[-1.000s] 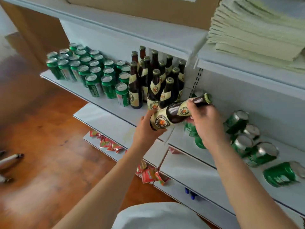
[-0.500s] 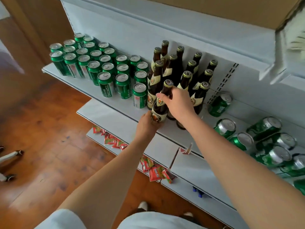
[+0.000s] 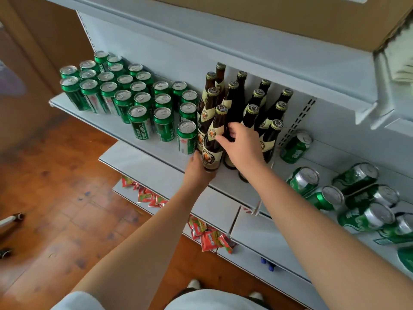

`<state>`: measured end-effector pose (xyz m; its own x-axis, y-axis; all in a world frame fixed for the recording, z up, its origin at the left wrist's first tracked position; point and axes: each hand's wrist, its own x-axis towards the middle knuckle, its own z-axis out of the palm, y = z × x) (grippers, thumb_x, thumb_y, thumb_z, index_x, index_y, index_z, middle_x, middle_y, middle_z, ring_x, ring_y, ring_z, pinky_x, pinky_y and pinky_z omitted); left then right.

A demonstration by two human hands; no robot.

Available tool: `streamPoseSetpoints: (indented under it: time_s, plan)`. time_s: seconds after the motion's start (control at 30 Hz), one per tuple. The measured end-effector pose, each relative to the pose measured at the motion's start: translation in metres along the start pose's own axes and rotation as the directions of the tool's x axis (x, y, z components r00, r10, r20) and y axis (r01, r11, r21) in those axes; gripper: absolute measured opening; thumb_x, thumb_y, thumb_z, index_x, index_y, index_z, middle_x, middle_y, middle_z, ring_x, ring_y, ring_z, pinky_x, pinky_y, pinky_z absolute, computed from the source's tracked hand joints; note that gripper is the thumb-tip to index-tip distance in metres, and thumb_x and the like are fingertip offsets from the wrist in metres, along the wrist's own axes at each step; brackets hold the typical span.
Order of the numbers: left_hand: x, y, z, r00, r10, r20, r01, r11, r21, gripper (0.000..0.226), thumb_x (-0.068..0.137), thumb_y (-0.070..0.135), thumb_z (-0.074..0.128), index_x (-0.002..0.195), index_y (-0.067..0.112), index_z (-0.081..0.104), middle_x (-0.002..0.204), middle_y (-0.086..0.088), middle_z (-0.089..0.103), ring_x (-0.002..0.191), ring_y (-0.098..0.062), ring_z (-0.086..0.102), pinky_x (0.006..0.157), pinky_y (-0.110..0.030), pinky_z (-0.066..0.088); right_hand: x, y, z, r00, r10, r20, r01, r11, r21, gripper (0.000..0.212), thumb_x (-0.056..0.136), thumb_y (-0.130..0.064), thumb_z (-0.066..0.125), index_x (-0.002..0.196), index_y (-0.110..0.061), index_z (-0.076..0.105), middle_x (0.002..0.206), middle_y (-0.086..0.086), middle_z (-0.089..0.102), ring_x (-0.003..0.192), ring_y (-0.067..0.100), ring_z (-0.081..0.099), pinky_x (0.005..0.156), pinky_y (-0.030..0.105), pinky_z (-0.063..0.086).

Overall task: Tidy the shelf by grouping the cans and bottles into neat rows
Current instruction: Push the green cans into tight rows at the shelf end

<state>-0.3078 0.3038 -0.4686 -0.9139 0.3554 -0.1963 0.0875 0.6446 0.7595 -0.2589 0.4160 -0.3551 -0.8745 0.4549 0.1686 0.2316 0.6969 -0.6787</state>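
floor: wood parquet [image 3: 55,198] | wall: brown [image 3: 40,41] | light: daylight

The white metal shelf [image 3: 138,139] carries upright green cans [image 3: 143,101] in rows at its left end. Brown bottles [image 3: 252,108] stand grouped just beside them, toward the middle. Further right, green cans [image 3: 357,198] lie tipped on their sides, scattered. Lower shelf boards [image 3: 223,211] project beneath; red snack packets [image 3: 207,238] lie on the lowest.
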Motion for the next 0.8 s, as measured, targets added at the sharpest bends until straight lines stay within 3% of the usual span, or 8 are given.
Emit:
streamPoseSetpoints:
  time_s: [0.1,0.17,0.27,0.37,0.43,0.57,0.7,0.8]
  plan:
    - [-0.041,0.008,-0.005,0.983,0.021,-0.181,-0.017,1.0,0.024,0.062,0.089,0.017,0.065,0.143,0.01,0.036,0.139,-0.011,0.044,0.127,-0.029,0.046,0.105,-0.039,0.043,-0.037,0.004,-0.034,0.977,-0.115,-0.179,0.124,0.992,0.038,0.029,0.095,-0.026,0.06,0.121,-0.012,0.063,0.116,0.002,0.068,0.102,0.011,0.065,0.082,0.033,0.058]
    - [-0.076,0.02,-0.001,0.946,0.189,-0.262,-0.192,0.981,0.018,0.042,0.092,0.015,0.058,0.132,0.017,0.044,0.129,-0.002,0.048,0.114,-0.021,0.052,0.093,-0.039,0.051,-0.065,0.022,-0.063,0.928,-0.194,-0.318,0.186,0.981,-0.055,0.025,0.097,-0.024,0.055,0.119,-0.014,0.063,0.112,-0.002,0.068,0.095,0.009,0.067,0.075,0.031,0.058]
    - [-0.115,0.053,0.022,0.889,0.439,-0.127,-0.445,0.895,-0.019,0.027,0.095,0.017,0.057,0.12,0.021,0.05,0.114,0.005,0.051,0.098,-0.013,0.056,0.078,-0.038,0.055,-0.099,0.075,-0.106,0.864,-0.117,-0.489,0.06,0.99,-0.131,0.023,0.095,-0.018,0.057,0.116,-0.014,0.063,0.107,0.002,0.068,0.09,0.017,0.068,0.068,0.037,0.058]
    - [-0.126,0.091,0.057,0.839,0.544,0.022,-0.543,0.838,-0.05,0.037,0.094,0.022,0.06,0.13,0.021,0.049,0.125,0.005,0.049,0.106,-0.015,0.056,0.084,-0.036,0.053,-0.127,0.139,-0.141,0.814,0.057,-0.578,-0.199,0.962,-0.185,0.032,0.09,-0.019,0.062,0.121,-0.01,0.06,0.111,0.012,0.064,0.096,0.03,0.064,0.072,0.035,0.053]
    - [-0.121,0.112,0.081,0.846,0.528,0.075,-0.526,0.849,-0.046,0.051,0.091,0.021,0.065,0.138,0.018,0.044,0.133,0.0,0.045,0.117,-0.02,0.051,0.094,-0.033,0.048,-0.145,0.173,-0.154,0.811,0.15,-0.565,-0.318,0.924,-0.211,0.048,0.087,-0.026,0.068,0.127,-0.004,0.056,0.118,0.017,0.06,0.105,0.036,0.06,0.08,0.038,0.05]
    - [-0.097,0.138,0.124,0.841,0.499,0.21,-0.531,0.836,0.14,0.085,0.079,0.019,0.076,0.15,0.011,0.028,0.141,-0.016,0.036,0.132,-0.037,0.037,0.111,-0.042,0.036,-0.163,0.208,-0.151,0.915,0.141,-0.379,-0.288,0.885,-0.365,0.071,0.082,-0.041,0.073,0.138,-0.004,0.049,0.132,0.02,0.054,0.119,0.037,0.053,0.096,0.046,0.048]
    - [-0.072,0.161,0.147,0.796,0.464,0.389,-0.597,0.711,0.373,0.103,0.08,0.023,0.076,0.156,0.031,0.007,0.16,-0.011,0.008,0.144,-0.045,0.015,0.111,-0.059,0.033,-0.164,0.23,-0.168,0.909,0.221,-0.354,-0.395,0.733,-0.554,0.081,0.078,-0.048,0.073,0.146,-0.016,0.042,0.147,0.014,0.042,0.138,0.038,0.035,0.114,0.056,0.022]
    - [-0.054,0.171,0.156,0.753,0.46,0.47,-0.649,0.637,0.417,0.092,0.079,0.017,0.074,0.154,0.033,0.022,0.155,-0.008,0.023,0.134,-0.043,0.037,0.101,-0.056,0.045,-0.169,0.255,-0.189,0.924,0.278,-0.264,-0.383,0.695,-0.609,0.08,0.076,-0.045,0.077,0.144,-0.023,0.042,0.148,0.01,0.041,0.137,0.038,0.034,0.114,0.061,0.021]
